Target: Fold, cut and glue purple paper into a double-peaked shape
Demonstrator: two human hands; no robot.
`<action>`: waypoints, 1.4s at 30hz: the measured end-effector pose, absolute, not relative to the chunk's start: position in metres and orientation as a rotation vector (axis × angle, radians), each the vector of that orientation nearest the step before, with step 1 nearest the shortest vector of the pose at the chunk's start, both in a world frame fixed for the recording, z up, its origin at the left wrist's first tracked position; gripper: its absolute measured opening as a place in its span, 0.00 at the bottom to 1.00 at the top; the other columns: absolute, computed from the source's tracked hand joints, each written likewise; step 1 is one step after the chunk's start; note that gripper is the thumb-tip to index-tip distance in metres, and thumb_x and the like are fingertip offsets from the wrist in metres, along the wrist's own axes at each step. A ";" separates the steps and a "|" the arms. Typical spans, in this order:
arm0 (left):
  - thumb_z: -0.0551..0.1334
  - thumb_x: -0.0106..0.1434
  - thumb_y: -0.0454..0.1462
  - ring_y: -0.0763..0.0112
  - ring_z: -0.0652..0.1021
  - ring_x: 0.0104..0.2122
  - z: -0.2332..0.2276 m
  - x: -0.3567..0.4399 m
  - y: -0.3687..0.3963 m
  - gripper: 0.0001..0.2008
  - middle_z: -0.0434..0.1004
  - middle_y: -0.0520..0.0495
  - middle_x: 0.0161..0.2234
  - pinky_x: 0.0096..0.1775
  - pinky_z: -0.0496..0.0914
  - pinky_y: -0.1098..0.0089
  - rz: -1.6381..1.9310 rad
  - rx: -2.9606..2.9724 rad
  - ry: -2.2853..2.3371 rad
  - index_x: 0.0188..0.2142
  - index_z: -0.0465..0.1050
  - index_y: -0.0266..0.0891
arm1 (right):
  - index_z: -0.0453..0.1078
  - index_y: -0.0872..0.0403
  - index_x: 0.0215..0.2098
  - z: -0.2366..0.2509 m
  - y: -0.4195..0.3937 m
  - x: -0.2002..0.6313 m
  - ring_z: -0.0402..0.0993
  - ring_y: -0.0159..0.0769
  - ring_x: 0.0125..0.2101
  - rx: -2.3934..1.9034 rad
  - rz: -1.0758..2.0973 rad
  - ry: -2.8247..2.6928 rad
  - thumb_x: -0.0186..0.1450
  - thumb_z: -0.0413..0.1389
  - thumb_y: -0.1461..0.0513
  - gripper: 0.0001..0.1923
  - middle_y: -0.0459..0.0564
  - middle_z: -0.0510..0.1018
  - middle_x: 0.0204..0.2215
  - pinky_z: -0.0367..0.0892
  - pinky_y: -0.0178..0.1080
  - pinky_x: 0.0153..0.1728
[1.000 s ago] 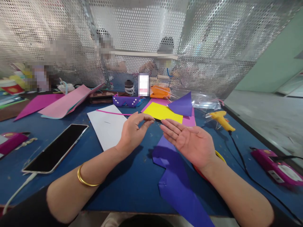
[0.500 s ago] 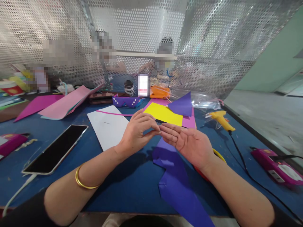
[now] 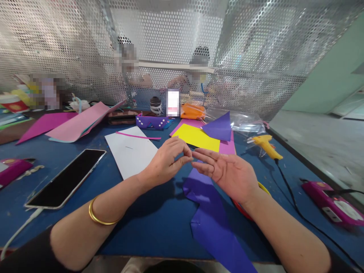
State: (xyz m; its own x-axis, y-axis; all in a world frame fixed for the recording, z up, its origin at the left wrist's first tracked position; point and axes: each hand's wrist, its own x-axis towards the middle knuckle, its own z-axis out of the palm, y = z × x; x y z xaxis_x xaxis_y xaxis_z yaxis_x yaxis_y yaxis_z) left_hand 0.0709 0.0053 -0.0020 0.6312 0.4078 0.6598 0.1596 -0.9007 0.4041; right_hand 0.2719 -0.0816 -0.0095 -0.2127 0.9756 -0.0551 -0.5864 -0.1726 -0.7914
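My left hand (image 3: 170,159) is closed in a pinch, thumb against the fingertips, just beside the fingers of my other hand. Whatever the pinch holds, if anything, is too small to make out. My right hand (image 3: 230,172) lies palm up with its fingers stretched out and somewhat apart. Below both hands a cut sheet of purple foam or paper (image 3: 212,223) hangs over the table's front edge. Under my right wrist a red and yellow round thing (image 3: 241,210) is mostly hidden. A white sheet (image 3: 127,151) with a pink strip (image 3: 139,135) on it lies left of my hands.
Yellow (image 3: 196,137) and purple (image 3: 220,127) sheets lie behind my hands, near a decorated purple mask-like piece (image 3: 151,122). A yellow glue gun (image 3: 267,146) and a magenta power strip (image 3: 332,201) are at right, a charging phone (image 3: 66,180) at left. A perforated metal screen (image 3: 167,38) stands behind.
My right fingers have spread a little, the lower ones parting from the upper ones. My left hand keeps its pinch, shifted very slightly. Objects on the table stay put.
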 end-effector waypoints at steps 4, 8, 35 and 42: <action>0.59 0.71 0.40 0.67 0.78 0.37 -0.005 0.070 0.008 0.09 0.80 0.50 0.33 0.53 0.69 0.58 1.225 2.507 0.545 0.33 0.72 0.43 | 0.77 0.58 0.50 -0.010 -0.082 0.273 0.78 0.48 0.53 -0.687 1.641 -0.788 0.63 0.51 0.58 0.21 0.58 0.78 0.56 0.61 0.52 0.63; 0.63 0.68 0.38 0.67 0.80 0.43 -0.003 0.066 0.008 0.05 0.83 0.54 0.34 0.64 0.57 0.50 1.241 2.684 0.492 0.34 0.77 0.46 | 0.76 0.58 0.50 -0.011 -0.082 0.273 0.78 0.45 0.52 -0.689 1.647 -0.770 0.64 0.51 0.58 0.22 0.58 0.78 0.56 0.62 0.50 0.62; 0.60 0.63 0.33 0.66 0.80 0.43 0.006 0.064 0.002 0.07 0.79 0.55 0.29 0.69 0.49 0.45 1.247 2.857 0.569 0.29 0.71 0.45 | 0.73 0.56 0.51 -0.011 -0.082 0.271 0.75 0.48 0.55 -0.679 1.734 -0.789 0.62 0.50 0.60 0.21 0.57 0.77 0.57 0.59 0.54 0.64; 0.55 0.68 0.39 0.67 0.78 0.29 -0.004 0.062 0.016 0.12 0.81 0.50 0.29 0.41 0.74 0.62 1.220 2.369 1.028 0.29 0.72 0.42 | 0.73 0.56 0.54 -0.013 -0.081 0.272 0.75 0.45 0.56 -0.715 1.675 -0.813 0.62 0.50 0.59 0.24 0.56 0.75 0.59 0.61 0.50 0.62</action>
State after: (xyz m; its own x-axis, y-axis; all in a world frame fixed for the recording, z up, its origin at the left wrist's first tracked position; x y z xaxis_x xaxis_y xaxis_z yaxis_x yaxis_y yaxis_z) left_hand 0.0615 0.0161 -0.0036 0.3885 0.7057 0.5925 0.4648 -0.7053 0.5352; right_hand 0.2723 -0.0810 -0.0131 -0.2296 0.9718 -0.0534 -0.5594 -0.1766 -0.8099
